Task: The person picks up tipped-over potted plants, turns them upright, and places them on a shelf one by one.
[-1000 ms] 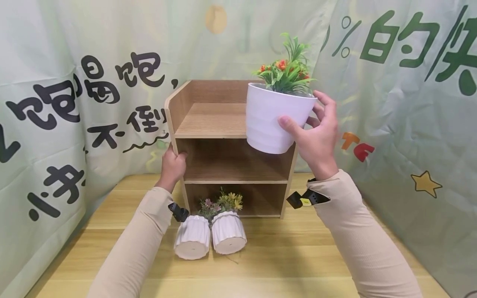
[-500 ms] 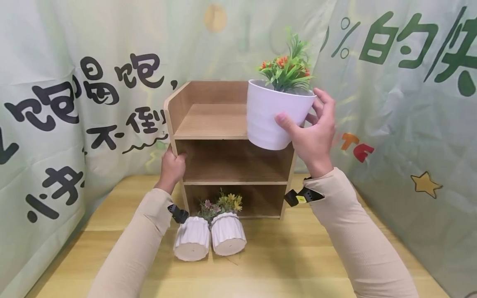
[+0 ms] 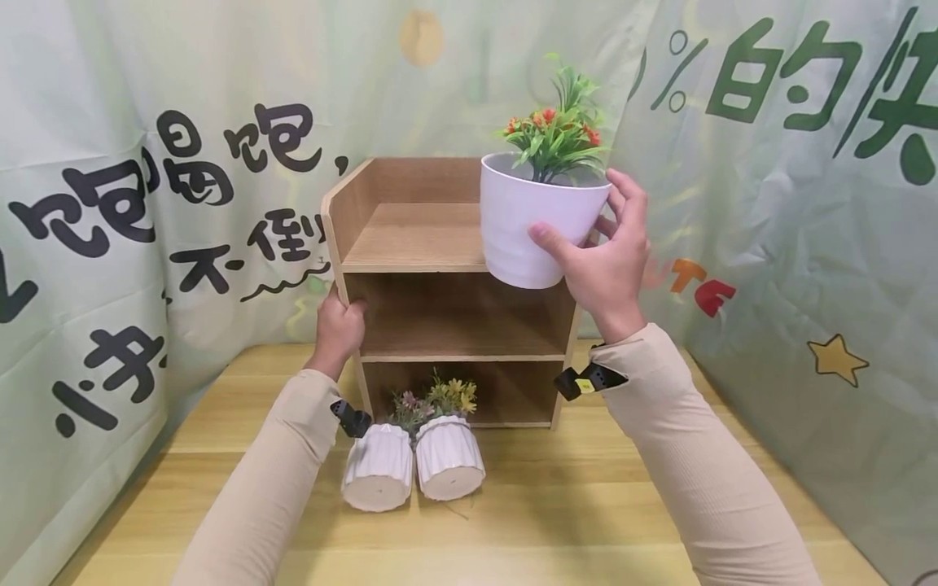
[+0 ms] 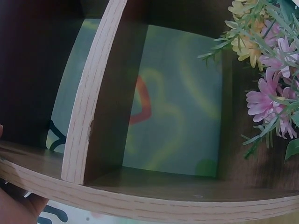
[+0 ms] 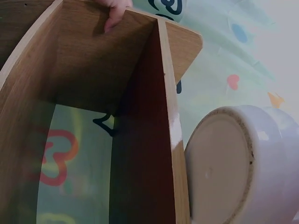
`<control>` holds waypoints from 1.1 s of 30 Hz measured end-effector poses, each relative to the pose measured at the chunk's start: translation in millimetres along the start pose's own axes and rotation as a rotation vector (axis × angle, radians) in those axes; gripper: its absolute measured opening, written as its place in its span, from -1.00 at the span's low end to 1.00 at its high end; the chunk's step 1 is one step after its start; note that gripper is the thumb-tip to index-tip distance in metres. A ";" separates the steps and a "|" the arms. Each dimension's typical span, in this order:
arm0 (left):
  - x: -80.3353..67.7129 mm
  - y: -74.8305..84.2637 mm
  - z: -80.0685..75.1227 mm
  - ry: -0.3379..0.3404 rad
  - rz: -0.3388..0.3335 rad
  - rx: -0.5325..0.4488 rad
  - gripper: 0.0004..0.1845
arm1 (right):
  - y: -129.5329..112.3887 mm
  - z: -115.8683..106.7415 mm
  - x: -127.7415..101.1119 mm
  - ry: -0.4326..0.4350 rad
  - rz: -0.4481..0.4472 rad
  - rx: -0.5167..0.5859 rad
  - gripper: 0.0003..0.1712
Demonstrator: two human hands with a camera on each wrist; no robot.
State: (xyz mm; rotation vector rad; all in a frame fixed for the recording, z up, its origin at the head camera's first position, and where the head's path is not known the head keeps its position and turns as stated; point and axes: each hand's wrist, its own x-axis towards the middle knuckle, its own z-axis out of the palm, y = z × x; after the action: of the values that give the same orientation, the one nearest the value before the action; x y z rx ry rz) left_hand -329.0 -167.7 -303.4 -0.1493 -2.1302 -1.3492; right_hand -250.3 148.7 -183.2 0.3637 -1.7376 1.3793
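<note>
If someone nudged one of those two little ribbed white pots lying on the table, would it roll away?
Probably a short way only. The two ribbed pots lie on their sides on the table, round-bodied but tapered, so one would likely curve. They touch, and their flowers reach the shelf unit, which may stop them.

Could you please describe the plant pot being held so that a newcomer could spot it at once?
Find the wooden shelf unit on the table. At its top right corner the right hand holds a smooth white pot of orange flowers in the air. Unlike the two ribbed pots lying tipped below, it is upright and larger.
</note>
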 end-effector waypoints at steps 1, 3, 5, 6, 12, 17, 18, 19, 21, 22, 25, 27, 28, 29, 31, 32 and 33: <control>-0.1 -0.1 -0.3 -0.001 -0.001 0.002 -0.55 | 0.4 1.0 0.1 0.002 -0.004 -0.007 -0.02; -0.2 -0.2 -1.1 -0.003 -0.001 0.003 -0.56 | 1.1 3.6 0.3 0.006 -0.013 -0.026 -0.02; 0.3 0.0 -1.0 -0.004 -0.001 0.002 -0.56 | 1.8 5.9 0.7 0.001 -0.030 -0.034 -0.02; 0.4 0.2 -1.1 -0.005 -0.003 0.000 -0.56 | 2.2 7.2 0.8 -0.001 -0.040 -0.036 -0.01; -0.4 0.7 -1.8 -0.009 -0.014 -0.004 -0.57 | 4.1 12.7 1.4 0.009 -0.073 -0.061 0.01; 0.1 0.5 -1.0 -0.015 -0.010 -0.002 -0.55 | 4.6 14.6 3.5 0.018 -0.075 -0.073 0.02; 0.2 0.6 -0.8 -0.015 -0.009 -0.002 -0.54 | 4.7 15.0 4.0 0.020 -0.077 -0.076 0.02; 0.3 0.6 -0.7 -0.015 -0.008 -0.003 -0.53 | 5.0 15.5 4.5 0.022 -0.082 -0.082 0.01; 0.5 0.5 -0.5 -0.016 -0.008 -0.003 -0.52 | 5.5 16.4 5.3 0.029 -0.088 -0.103 0.01; 0.6 0.3 -0.4 -0.016 -0.009 -0.002 -0.52 | 5.9 16.8 5.8 0.032 -0.092 -0.113 0.00; 0.8 0.1 0.0 -0.015 -0.012 -0.002 -0.52 | 6.8 17.5 6.8 0.040 -0.086 -0.155 0.00; 0.9 -0.2 0.1 -0.013 -0.014 -0.001 -0.52 | 7.3 17.8 7.5 0.044 -0.073 -0.181 0.01; 1.1 -0.5 0.2 -0.012 -0.015 -0.003 -0.52 | 7.5 18.0 7.9 0.044 -0.066 -0.190 0.02; 1.2 -0.8 0.4 -0.011 -0.014 -0.003 -0.52 | 7.7 18.2 8.3 0.045 -0.063 -0.199 0.02; 1.4 -1.2 0.3 -0.009 -0.012 -0.007 -0.53 | 8.5 18.9 8.9 0.047 -0.054 -0.207 0.03; 1.2 -1.4 0.2 -0.007 -0.011 -0.006 -0.53 | 9.1 19.5 8.9 0.047 -0.049 -0.214 0.04; 1.0 -1.4 0.1 -0.006 -0.012 -0.007 -0.54 | 9.8 20.1 8.7 0.048 -0.045 -0.219 0.05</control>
State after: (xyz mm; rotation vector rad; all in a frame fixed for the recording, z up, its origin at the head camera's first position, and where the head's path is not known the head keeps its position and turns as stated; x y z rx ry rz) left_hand -330.4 -168.5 -303.9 -0.1434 -2.1347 -1.3651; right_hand -270.9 136.5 -183.1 0.2453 -1.8087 1.1425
